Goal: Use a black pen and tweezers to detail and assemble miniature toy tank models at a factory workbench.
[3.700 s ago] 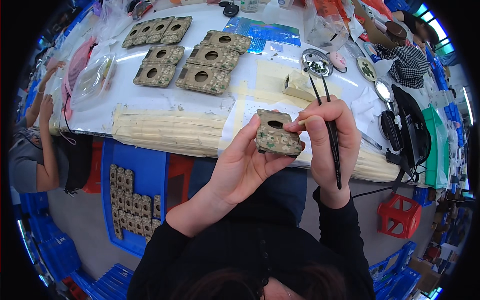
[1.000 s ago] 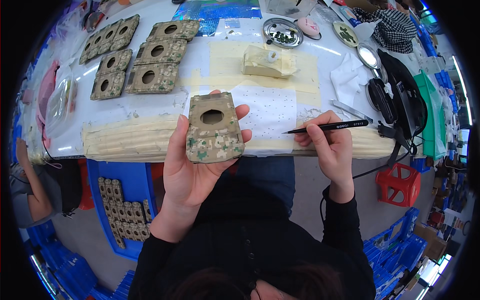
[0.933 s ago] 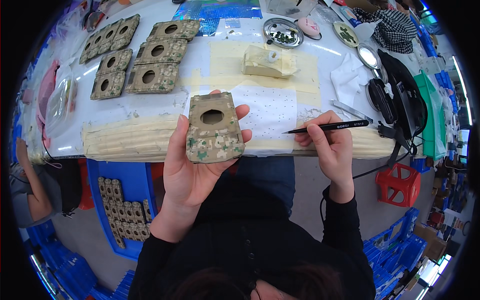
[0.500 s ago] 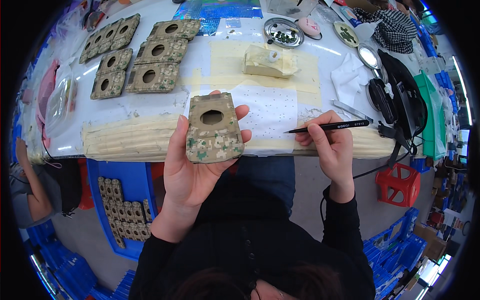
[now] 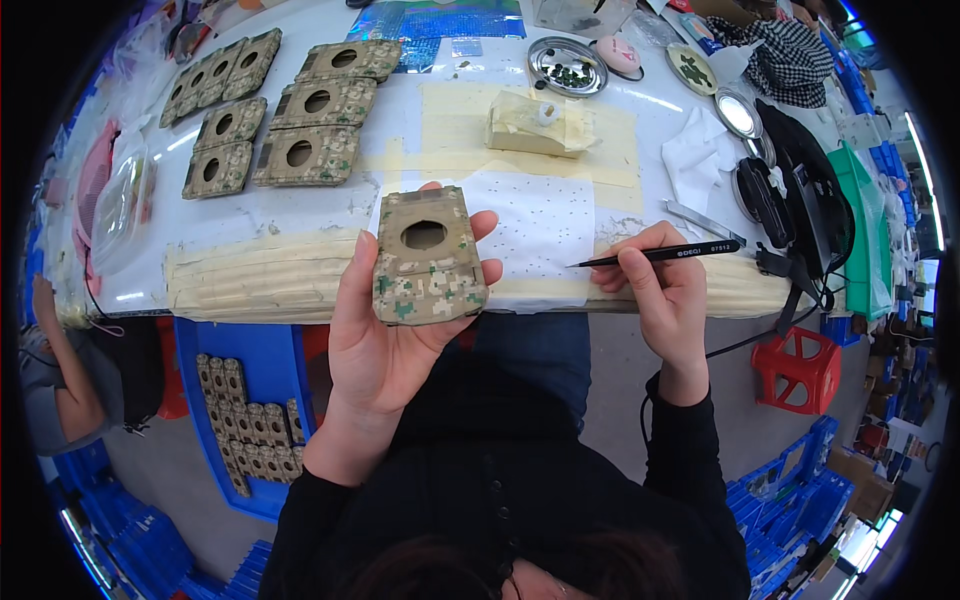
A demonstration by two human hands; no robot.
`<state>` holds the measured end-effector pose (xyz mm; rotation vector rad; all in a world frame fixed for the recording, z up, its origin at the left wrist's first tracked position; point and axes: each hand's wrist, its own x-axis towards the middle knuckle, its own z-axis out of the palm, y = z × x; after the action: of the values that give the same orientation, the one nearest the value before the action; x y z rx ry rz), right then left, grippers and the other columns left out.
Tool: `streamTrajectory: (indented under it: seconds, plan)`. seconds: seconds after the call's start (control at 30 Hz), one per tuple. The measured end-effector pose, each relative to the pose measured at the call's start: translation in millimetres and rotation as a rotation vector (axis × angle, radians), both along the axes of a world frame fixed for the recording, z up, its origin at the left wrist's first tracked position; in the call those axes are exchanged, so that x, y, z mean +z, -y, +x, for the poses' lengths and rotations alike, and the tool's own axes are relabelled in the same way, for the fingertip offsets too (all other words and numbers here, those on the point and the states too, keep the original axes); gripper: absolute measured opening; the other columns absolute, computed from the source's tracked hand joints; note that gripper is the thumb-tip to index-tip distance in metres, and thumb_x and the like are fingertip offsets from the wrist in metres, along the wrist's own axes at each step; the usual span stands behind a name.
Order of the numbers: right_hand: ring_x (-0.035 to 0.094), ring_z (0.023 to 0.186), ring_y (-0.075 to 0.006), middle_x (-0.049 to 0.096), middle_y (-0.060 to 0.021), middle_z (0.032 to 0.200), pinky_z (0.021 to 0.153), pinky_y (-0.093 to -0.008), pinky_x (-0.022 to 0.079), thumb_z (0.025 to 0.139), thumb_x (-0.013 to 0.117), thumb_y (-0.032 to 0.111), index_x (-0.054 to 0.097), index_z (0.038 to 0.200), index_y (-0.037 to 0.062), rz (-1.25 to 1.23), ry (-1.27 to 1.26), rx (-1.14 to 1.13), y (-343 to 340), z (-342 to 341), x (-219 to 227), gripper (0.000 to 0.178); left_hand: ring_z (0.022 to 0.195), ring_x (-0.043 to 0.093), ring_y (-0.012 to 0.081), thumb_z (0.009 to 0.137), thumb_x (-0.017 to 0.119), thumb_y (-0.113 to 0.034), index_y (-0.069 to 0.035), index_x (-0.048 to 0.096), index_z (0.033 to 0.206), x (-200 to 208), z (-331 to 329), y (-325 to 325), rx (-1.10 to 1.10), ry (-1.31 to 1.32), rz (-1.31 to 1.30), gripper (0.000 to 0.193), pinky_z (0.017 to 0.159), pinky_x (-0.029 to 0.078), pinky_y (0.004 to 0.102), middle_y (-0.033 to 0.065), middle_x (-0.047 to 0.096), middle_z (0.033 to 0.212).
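My left hand (image 5: 372,330) is closed round a camouflage-patterned part (image 5: 430,285), a flat tapered shell with a dark oval hole in its upper half. It is held up in front of the table edge. To its right, my right hand (image 5: 660,290) pinches black pointed tweezers (image 5: 690,250), whose tip points left toward the part without touching it. Beneath and behind lies a white sheet (image 5: 545,215) marked with many tiny dark specks. Whether the tweezer tip holds anything is too small to tell.
Several similar camouflage parts (image 5: 308,153) lie in groups at the far left. A taped block (image 5: 540,125) stands behind the sheet. Beyond it is a round metal dish (image 5: 540,58) with dark green bits. A blue tray (image 5: 210,440) of parts is below left; a red stool (image 5: 797,370) is at right.
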<state>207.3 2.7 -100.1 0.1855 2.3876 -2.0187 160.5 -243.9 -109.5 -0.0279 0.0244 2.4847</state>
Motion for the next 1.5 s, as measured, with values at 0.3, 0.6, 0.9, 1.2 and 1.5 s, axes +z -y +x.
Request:
streamTrajectory:
  seconds: [0.3,0.6,0.9,1.2,1.5]
  plan:
    - [0.062,0.070,-0.0115,0.064,-0.0116,0.079,0.065,-0.0219,0.049,0.095,0.049,0.012,0.052,0.091,-0.0025,-0.038,-0.011,-0.013,-0.3,-0.8,0.0,0.015,0.115,0.051,0.0393,0.099,0.028,-0.041,-0.006,0.021,0.142,10.4,0.6,-2.0,0.021,0.054,-0.145,0.055,0.088,0.054,0.0404,0.0294,0.034,0.136]
    - [0.061,0.070,-0.0107,0.064,-0.0105,0.079,0.065,-0.0219,0.049,0.094,0.050,0.009,0.052,0.091,-0.0022,0.021,0.003,0.017,0.1,-0.3,1.6,0.012,0.115,0.051,0.0394,0.099,0.030,-0.041,-0.006,0.021,0.142,8.5,1.3,-1.8,0.016,0.050,-0.133,0.057,0.088,0.054,0.0407,0.0288,0.035,0.136]
    - [0.061,0.070,-0.0109,0.065,-0.0109,0.079,0.065,-0.0221,0.049,0.095,0.050,0.010,0.052,0.090,-0.0021,0.020,-0.004,0.021,-1.0,-0.3,0.3,0.013,0.115,0.052,0.0387,0.099,0.031,-0.041,-0.006,0.022,0.142,10.2,0.1,-2.0,0.012,0.049,-0.150,0.056,0.088,0.054,0.0406,0.0283,0.035,0.136]
    - [0.061,0.071,-0.0114,0.065,-0.0112,0.080,0.066,-0.0221,0.049,0.094,0.050,0.009,0.052,0.092,-0.0023,-0.010,-0.004,0.035,-3.0,-0.6,-0.5,0.012,0.115,0.052,0.0386,0.099,0.029,-0.040,-0.006,0.022,0.142,9.3,-0.8,-2.8,0.012,0.034,-0.157,0.055,0.087,0.055,0.0399,0.0282,0.036,0.136]
    - [0.061,0.072,-0.0113,0.064,-0.0109,0.080,0.067,-0.0221,0.049,0.094,0.050,0.008,0.052,0.092,-0.0025,0.002,0.004,0.046,-2.6,-0.5,1.0,0.011,0.115,0.052,0.0392,0.099,0.029,-0.040,-0.006,0.022,0.142,9.3,-1.5,-3.3,0.006,0.039,-0.141,0.055,0.087,0.055,0.0408,0.0285,0.036,0.135]
